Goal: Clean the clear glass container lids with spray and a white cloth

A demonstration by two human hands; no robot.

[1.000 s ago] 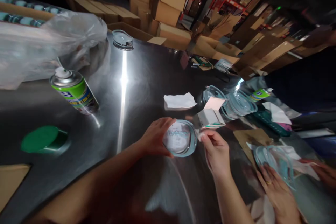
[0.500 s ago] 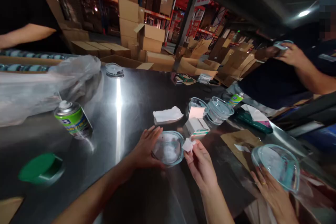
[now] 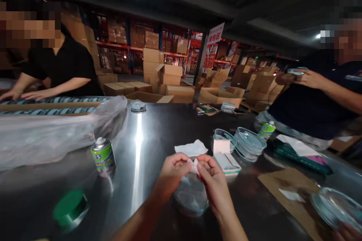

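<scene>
My left hand (image 3: pixel 175 171) and my right hand (image 3: pixel 210 175) meet in front of me, each pinching a small white wipe (image 3: pixel 194 166) between thumb and fingers. Below them a clear glass container (image 3: pixel 190 196) rests on the metal table, partly covered by my hands. Just behind lies a folded white cloth or paper (image 3: pixel 191 148). To the right of my right hand stands a small white box (image 3: pixel 228 163) with its flap raised.
Glass containers (image 3: pixel 250 143) stand behind the box. At left are a green spray can (image 3: pixel 103 157), a green lid-like disc (image 3: pixel 70 208) and a plastic-wrapped carton (image 3: pixel 56 135). One person (image 3: pixel 65 64) works at left, another (image 3: pixel 311 94) at right. Brown cardboard (image 3: pixel 285 188) lies right.
My left hand has left the glass container's rim and come up to the wipe, joining my right hand above the container. The view has turned left and up.
</scene>
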